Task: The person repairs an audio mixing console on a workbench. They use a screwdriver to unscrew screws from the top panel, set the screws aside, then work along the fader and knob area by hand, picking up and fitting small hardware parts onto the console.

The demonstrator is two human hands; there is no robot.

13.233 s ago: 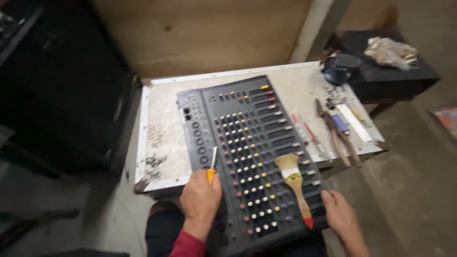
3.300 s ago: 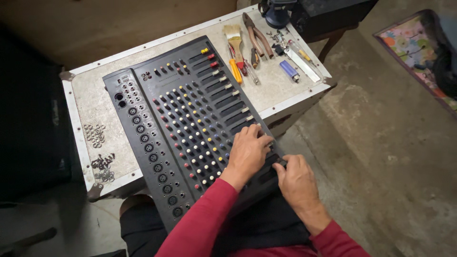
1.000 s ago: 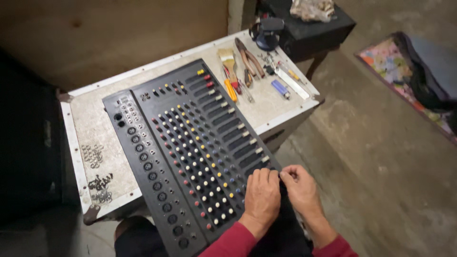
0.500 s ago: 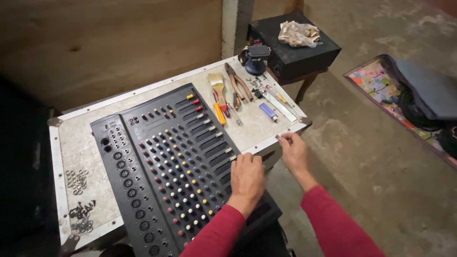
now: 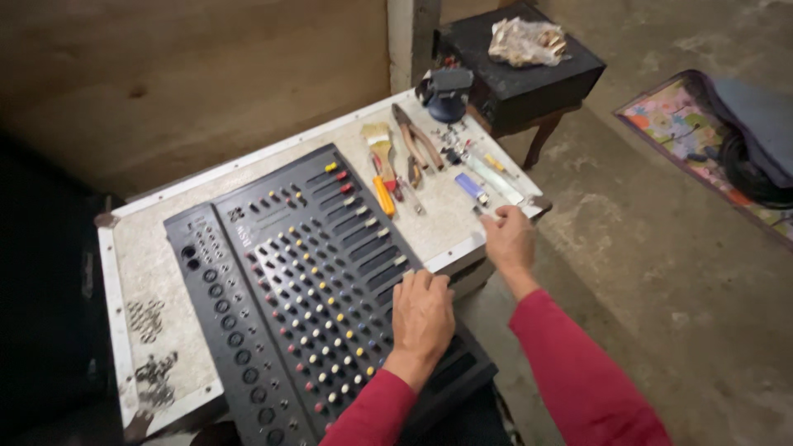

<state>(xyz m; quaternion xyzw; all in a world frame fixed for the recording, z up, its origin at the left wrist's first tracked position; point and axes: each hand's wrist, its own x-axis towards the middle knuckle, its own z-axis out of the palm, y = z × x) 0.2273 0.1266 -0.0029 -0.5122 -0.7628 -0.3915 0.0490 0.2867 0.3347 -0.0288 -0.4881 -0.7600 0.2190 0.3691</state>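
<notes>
The mixing desk (image 5: 314, 289), a black panel with rows of coloured knobs and sliders, lies at a slant across the white table (image 5: 157, 264), its near corner overhanging the table's front edge toward the lap.

The left hand (image 5: 421, 318) lies flat, palm down, on the lower right part of the desk, fingers spread over the slider area; it is open and grasps nothing, only pressing.

The right hand (image 5: 508, 239) is stretched to the table's right front edge, fingertips just beside a small blue object (image 5: 471, 188) and the long clear strip (image 5: 496, 177). Whether anything is pinched between its fingers cannot be told; they appear loosely curled.

Tools lie in a row beyond the right hand: a yellow-handled screwdriver (image 5: 382, 196), a paintbrush (image 5: 380, 142), pliers (image 5: 415, 149). Small screws (image 5: 147, 318) are heaped in two clusters on the table's left side.

Judgement on the step in hand, a reach to the tool row while the desk is steadied:
- Left palm is best kept pressing on the panel frame rather than on slider caps, which could be shifted or snapped.
- The overhanging corner is a tipping risk, so weight should be held on it until both hands are back.
- The reach should be made low and short, so the small parts near the edge are not swept off.
</notes>
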